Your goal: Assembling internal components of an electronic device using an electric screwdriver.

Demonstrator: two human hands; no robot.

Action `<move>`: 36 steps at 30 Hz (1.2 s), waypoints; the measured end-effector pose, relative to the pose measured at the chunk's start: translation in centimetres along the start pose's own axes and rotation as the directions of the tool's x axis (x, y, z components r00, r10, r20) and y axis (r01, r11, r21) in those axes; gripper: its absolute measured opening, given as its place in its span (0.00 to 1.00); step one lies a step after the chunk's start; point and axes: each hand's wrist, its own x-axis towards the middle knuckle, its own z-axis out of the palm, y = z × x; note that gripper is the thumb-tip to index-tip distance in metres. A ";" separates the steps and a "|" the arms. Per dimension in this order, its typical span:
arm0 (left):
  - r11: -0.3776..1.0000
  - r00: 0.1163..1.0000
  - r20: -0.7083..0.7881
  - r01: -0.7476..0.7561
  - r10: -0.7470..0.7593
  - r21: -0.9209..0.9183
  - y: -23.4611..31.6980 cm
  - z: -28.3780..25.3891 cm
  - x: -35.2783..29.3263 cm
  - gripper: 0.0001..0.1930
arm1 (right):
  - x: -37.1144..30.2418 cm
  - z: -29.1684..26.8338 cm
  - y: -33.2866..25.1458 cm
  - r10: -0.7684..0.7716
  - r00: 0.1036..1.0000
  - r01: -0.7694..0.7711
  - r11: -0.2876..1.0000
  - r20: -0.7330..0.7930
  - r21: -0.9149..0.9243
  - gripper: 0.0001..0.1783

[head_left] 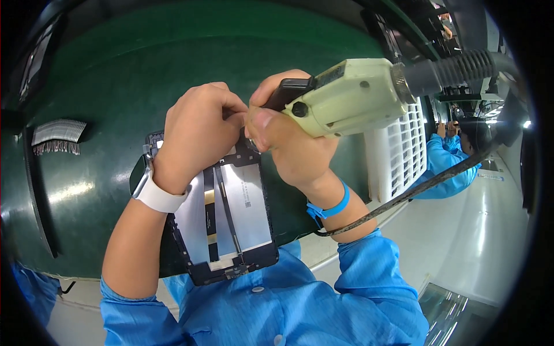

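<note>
Opened tablet (249, 199): lay on the green table (109, 104), at its near edge
Long axis: ran away from the wearer, far end leaning left
Right hand (297, 141): gripped the front of the pale green tool (358, 98), beside the tablet's far end
Left hand (199, 124): curled over the tablet's far end; fingertips partly hidden, so whether it held anything could not be told
White grid tray (375, 164): right of the tablet
Grey strips (59, 131): well left of the tablet
</note>
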 end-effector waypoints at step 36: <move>0.743 0.840 0.415 -0.518 0.349 0.424 5.0 -1.6 -19.1 0.28 | -0.7 -9.6 -0.3 -0.201 0.952 0.192 0.980 -0.233 -0.060 0.14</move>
